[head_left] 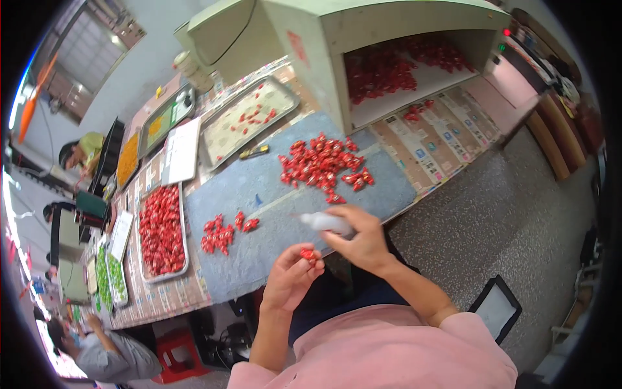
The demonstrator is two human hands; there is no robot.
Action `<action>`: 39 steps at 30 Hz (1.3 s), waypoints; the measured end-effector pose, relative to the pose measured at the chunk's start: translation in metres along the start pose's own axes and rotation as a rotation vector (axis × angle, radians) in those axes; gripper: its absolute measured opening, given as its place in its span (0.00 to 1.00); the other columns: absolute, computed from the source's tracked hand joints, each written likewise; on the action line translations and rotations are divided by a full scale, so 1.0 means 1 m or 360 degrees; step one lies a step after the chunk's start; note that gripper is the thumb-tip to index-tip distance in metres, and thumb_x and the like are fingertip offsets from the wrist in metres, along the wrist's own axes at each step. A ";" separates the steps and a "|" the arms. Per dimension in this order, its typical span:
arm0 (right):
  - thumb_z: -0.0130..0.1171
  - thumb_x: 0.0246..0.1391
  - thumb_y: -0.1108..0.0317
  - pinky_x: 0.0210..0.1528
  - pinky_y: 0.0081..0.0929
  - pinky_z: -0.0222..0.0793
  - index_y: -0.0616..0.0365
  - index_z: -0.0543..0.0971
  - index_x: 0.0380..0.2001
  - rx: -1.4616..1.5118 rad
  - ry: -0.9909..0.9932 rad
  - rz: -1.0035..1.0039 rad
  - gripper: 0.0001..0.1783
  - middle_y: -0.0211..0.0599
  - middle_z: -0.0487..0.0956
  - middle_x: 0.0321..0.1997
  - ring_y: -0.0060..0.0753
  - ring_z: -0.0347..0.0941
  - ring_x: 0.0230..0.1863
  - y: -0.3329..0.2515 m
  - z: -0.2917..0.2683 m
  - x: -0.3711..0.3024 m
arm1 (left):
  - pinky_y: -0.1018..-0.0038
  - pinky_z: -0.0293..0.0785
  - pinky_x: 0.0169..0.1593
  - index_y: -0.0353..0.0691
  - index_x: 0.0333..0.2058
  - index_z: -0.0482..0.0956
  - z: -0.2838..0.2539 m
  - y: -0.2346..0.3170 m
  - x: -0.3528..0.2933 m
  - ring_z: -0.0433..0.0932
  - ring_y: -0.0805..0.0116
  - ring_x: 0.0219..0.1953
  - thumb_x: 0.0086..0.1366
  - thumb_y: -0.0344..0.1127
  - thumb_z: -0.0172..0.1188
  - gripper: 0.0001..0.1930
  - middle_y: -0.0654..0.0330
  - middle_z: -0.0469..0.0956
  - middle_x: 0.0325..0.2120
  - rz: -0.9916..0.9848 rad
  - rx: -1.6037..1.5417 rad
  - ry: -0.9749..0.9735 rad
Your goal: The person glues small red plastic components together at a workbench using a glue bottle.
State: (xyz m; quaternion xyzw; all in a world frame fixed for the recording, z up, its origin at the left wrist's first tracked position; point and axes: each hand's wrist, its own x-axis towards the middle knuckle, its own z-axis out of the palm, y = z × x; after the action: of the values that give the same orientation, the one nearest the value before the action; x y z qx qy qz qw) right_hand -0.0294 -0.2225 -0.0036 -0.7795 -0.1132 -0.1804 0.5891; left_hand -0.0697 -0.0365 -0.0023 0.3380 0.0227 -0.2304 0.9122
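Near the front edge of the blue-grey work mat (pixel 272 227), my left hand (pixel 289 280) pinches a small shiny red piece (pixel 310 255) between its fingertips. My right hand (pixel 364 241) is wrapped round a whitish squeeze bottle (pixel 328 223), slightly blurred, its thin nozzle pointing left. The bottle is above and beside the red piece, apart from it. A large pile of similar red pieces (pixel 317 162) lies on the mat beyond the bottle. To the left sits a smaller group of red pieces (pixel 218 235). What exactly these pieces are is too small to tell.
A tray heaped with red pieces (pixel 162 230) stands left of the mat; a metal tray (pixel 210 139) with scattered ones is behind it. A pale green box-shaped machine (pixel 311 58) rises at the back right, red pieces inside. Other people (pixel 107 353) are at the far left.
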 end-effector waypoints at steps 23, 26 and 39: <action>0.55 0.48 0.74 0.45 0.43 0.70 0.58 0.81 0.35 -0.0958 0.0287 -0.0381 0.10 0.47 0.80 0.39 0.53 0.74 0.42 0.116 -0.055 0.194 | 0.69 0.77 0.49 0.33 0.46 0.75 0.003 -0.014 -0.009 0.79 0.61 0.43 0.62 0.24 0.59 0.13 0.51 0.78 0.42 0.0022 -0.0142 -0.0047; 0.55 0.44 0.75 0.45 0.46 0.71 0.56 0.82 0.35 -0.1114 0.0082 -0.0252 0.13 0.49 0.80 0.39 0.55 0.74 0.43 0.137 -0.045 0.215 | 0.69 0.77 0.49 0.33 0.47 0.75 0.004 -0.017 -0.010 0.79 0.61 0.43 0.62 0.24 0.59 0.13 0.51 0.78 0.42 0.0000 -0.0131 -0.0040; 0.62 0.45 0.72 0.40 0.34 0.75 0.64 0.79 0.33 -0.0506 0.0259 -0.0263 0.10 0.47 0.80 0.34 0.44 0.79 0.37 0.100 -0.057 0.178 | 0.68 0.78 0.49 0.35 0.44 0.76 0.002 -0.016 -0.016 0.79 0.61 0.42 0.60 0.23 0.62 0.13 0.51 0.78 0.41 0.0067 -0.0054 0.0092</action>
State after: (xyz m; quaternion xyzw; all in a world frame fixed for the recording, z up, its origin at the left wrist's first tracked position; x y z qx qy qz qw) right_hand 0.1631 -0.3117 -0.0037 -0.8336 -0.0989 -0.3062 0.4489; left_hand -0.0917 -0.0421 -0.0069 0.3294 0.0459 -0.2008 0.9214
